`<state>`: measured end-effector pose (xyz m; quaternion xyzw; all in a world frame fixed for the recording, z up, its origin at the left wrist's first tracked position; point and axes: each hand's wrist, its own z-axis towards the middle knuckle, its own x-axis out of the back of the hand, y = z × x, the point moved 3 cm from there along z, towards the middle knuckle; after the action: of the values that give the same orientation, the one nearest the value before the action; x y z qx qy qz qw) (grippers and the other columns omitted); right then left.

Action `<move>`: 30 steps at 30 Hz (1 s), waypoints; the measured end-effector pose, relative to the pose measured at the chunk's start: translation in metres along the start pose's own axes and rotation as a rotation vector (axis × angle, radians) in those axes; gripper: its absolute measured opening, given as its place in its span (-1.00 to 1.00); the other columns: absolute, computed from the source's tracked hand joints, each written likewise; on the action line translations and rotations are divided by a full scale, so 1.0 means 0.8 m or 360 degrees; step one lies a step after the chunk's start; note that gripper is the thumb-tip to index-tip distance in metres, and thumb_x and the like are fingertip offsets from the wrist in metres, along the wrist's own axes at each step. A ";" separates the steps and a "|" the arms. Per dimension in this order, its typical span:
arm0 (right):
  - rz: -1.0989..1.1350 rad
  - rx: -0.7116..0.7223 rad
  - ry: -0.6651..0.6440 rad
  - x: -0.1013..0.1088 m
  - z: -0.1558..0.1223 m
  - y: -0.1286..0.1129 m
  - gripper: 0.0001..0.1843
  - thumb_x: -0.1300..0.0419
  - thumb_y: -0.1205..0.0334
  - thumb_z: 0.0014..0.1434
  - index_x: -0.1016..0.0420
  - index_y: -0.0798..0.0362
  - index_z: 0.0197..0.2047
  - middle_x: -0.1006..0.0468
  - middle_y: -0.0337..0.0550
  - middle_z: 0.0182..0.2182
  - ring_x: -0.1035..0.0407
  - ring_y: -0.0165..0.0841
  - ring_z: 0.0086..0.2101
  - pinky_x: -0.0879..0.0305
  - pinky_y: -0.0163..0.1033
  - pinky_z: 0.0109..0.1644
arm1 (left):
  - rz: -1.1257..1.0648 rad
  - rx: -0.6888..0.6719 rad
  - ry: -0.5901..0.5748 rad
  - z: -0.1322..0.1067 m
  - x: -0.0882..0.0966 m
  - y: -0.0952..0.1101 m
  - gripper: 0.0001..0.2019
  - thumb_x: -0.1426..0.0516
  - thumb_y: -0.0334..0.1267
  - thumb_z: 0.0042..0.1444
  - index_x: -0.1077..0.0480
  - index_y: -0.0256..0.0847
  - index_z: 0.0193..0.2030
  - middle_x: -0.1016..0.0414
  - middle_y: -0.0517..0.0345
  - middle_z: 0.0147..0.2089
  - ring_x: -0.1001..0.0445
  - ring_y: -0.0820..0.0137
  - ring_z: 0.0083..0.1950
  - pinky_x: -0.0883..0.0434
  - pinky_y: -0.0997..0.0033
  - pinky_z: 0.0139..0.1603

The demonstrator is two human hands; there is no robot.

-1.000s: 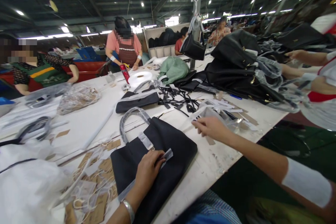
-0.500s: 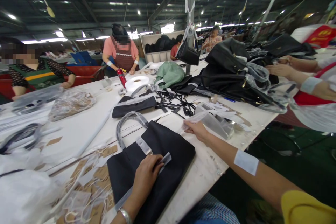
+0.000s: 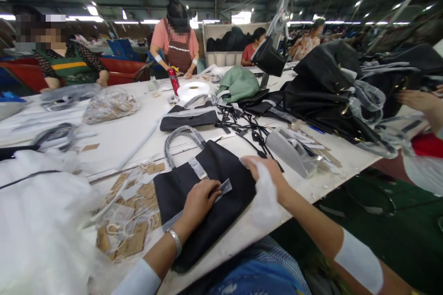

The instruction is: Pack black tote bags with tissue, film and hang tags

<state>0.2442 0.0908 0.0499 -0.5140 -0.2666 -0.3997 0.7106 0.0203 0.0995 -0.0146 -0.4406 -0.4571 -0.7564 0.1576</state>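
A black handbag (image 3: 221, 161) lies on the table in front of me, its handle (image 3: 183, 133) wrapped in clear plastic. My left hand (image 3: 200, 200) rests on the bag's front, fingers pinched on a translucent plastic strip (image 3: 226, 186). Just above those fingers is a film-covered tab (image 3: 197, 168) with a bit of metal at its end. At the bag's right edge, my right hand (image 3: 268, 173) has its fingers closed on a thin white sheet (image 3: 266, 200), which hangs down below the palm.
Brown tags with white strings (image 3: 134, 235) lie left of the bag, beside white wrapping (image 3: 41, 221). A grey tape dispenser (image 3: 290, 152), black straps (image 3: 256, 133) and another black bag (image 3: 190, 120) lie beyond. More black bags (image 3: 318, 87) are heaped at right. Co-workers stand around the table.
My right hand has come from beside the tape dispenser to the bag's right edge, bringing the white sheet. My left hand stays on the bag. The view has shifted.
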 end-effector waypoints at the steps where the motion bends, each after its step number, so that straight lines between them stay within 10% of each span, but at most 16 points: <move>1: -0.0112 0.0119 -0.0025 -0.013 -0.012 -0.016 -0.68 -0.03 0.15 0.36 -0.61 0.02 -0.16 -0.67 -0.12 -0.27 -0.57 -0.23 -0.26 -0.46 -0.24 -0.13 | 0.0011 -0.0005 0.0007 0.000 0.000 0.000 -0.89 -0.15 -0.21 0.21 -0.44 -0.07 -0.13 -0.53 0.18 -0.18 -0.45 0.32 -0.12 -0.32 0.36 -0.10; 13: 0.0058 0.0380 0.0189 -0.118 -0.084 -0.055 -0.51 0.06 0.38 0.33 -0.26 0.30 0.29 -0.41 0.18 0.17 -0.31 -0.15 0.17 -0.29 -0.02 0.25 | -0.0183 0.0147 0.0044 0.009 0.003 -0.008 -0.78 -0.19 -0.26 0.13 -0.44 -0.06 -0.06 -0.58 0.24 -0.21 -0.53 0.37 -0.18 -0.36 0.45 -0.19; 24: 0.0566 0.0103 0.0259 -0.106 -0.089 -0.068 -0.76 -0.14 0.20 0.31 -0.64 0.07 -0.16 -0.67 -0.10 -0.26 -0.58 -0.25 -0.30 -0.49 -0.26 -0.16 | -0.0168 0.0224 0.0016 0.016 0.002 -0.013 -0.62 -0.16 -0.38 0.03 -0.42 -0.07 0.03 -0.60 0.22 -0.20 -0.55 0.35 -0.18 -0.38 0.47 -0.22; 30: 0.0685 0.0426 0.0276 -0.108 -0.093 -0.083 -0.67 -0.12 0.39 0.25 -0.56 0.04 0.03 -0.62 -0.12 -0.08 -0.53 -0.29 -0.08 -0.42 -0.26 0.09 | -0.0279 0.0240 -0.0039 0.019 0.005 -0.017 -0.64 -0.18 -0.31 0.04 -0.43 -0.07 0.03 -0.59 0.22 -0.24 -0.54 0.36 -0.21 -0.37 0.46 -0.22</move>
<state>0.1393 0.0364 -0.0087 -0.4240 -0.1398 -0.2431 0.8611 0.0174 0.1200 -0.0155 -0.3950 -0.5513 -0.7253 0.1178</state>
